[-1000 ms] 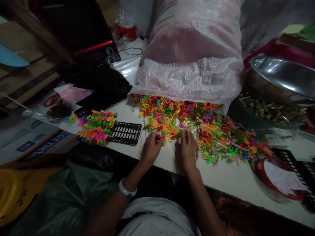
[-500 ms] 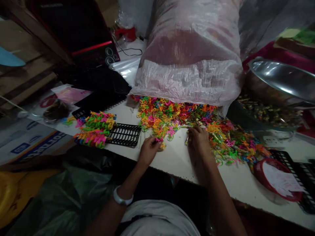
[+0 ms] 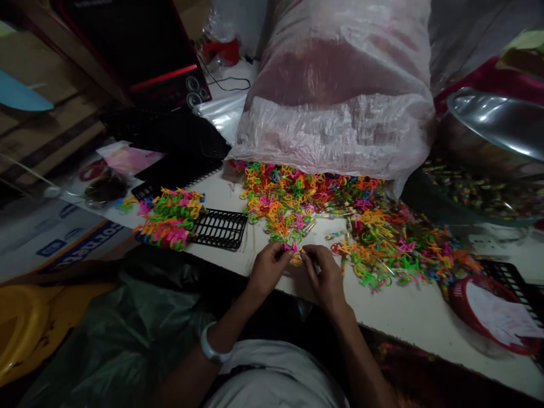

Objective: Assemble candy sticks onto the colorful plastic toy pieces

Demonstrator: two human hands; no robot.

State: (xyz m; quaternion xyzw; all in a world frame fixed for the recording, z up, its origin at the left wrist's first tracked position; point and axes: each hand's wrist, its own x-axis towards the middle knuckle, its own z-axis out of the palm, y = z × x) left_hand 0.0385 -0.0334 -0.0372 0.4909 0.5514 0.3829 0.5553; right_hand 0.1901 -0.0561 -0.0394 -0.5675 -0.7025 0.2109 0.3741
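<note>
One small pink piece (image 3: 291, 247) pinched between thumb and fingertips of the left hand (image 3: 267, 268), low over the white table (image 3: 395, 309) near its front edge. Close beside it, a yellowish piece (image 3: 296, 259) at the fingertips of the right hand (image 3: 326, 277), thumb and fingers drawn nearly together; impossible to tell whether gripping. Just beyond, a heap of bright plastic pieces (image 3: 276, 192) at the mouth of a whitish sack (image 3: 335, 124). Leftward, a black slatted rack (image 3: 221, 229), rows of coloured pieces (image 3: 170, 221) across its left part. Far right, a red basket (image 3: 460, 309) with white paper (image 3: 501, 317) inside; behind, a shiny metal bowl (image 3: 501, 122), tilted.
</note>
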